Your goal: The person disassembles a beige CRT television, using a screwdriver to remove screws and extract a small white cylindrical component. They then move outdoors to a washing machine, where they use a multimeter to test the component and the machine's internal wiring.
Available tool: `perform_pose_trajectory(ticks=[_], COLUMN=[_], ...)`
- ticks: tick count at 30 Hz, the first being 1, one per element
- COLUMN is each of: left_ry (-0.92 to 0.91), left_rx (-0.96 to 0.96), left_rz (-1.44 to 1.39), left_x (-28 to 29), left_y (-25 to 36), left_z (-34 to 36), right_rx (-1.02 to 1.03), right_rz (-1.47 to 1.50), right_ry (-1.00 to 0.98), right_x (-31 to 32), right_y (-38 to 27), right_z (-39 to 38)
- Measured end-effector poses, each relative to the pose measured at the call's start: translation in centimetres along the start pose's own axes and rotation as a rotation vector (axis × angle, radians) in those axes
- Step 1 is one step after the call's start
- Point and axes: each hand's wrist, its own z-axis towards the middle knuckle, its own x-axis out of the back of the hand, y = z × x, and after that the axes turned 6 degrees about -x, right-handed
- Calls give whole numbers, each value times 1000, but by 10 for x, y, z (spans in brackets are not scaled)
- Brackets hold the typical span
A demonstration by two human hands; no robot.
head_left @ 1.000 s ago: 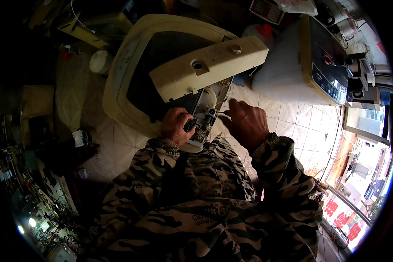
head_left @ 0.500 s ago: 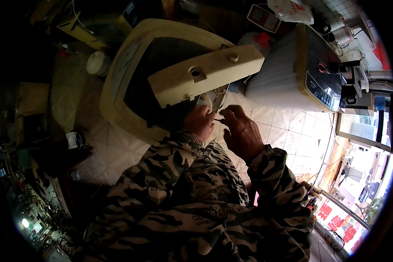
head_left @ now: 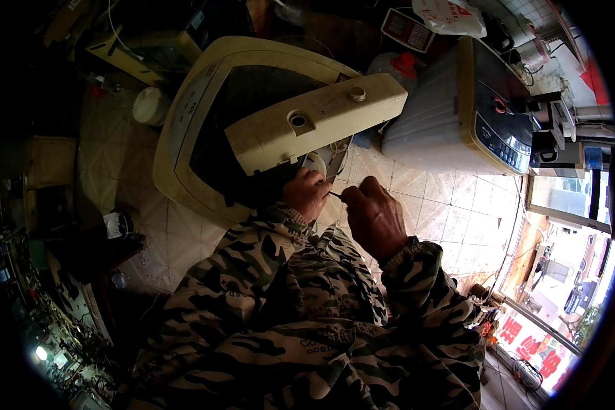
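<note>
A long beige control panel with a knob and a round hole lies tilted across a large beige-rimmed appliance with a dark middle. Below the panel's near edge, my left hand is closed; what it pinches is hidden by the fingers. Just beyond it shows part of a white round piece. My right hand is closed a little to the right, its fingertips gripping a thin dark wire-like piece that reaches toward the left fingers.
At right stands a washing machine with a dark control top. Behind the panel is a clear jug with a red cap. A white bucket sits at far left on the tiled floor. Cluttered electronic parts fill the lower left.
My right hand has dropped slightly and its fingers have curled in more, with the thin dark piece now showing between the hands. My left hand stays nearly in place.
</note>
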Motion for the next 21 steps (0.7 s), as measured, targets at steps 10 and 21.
perform_pose_trajectory(ticks=[10, 21], left_ry=[103, 85], left_rx=[-3, 908], left_rz=[-38, -1536], left_x=[14, 52], left_y=[1, 5], left_z=[-2, -68], right_rx=[-45, -76], right_rz=[-45, 141], right_ry=[-17, 98], right_x=[9, -6], right_y=[-6, -16], right_z=[-5, -4])
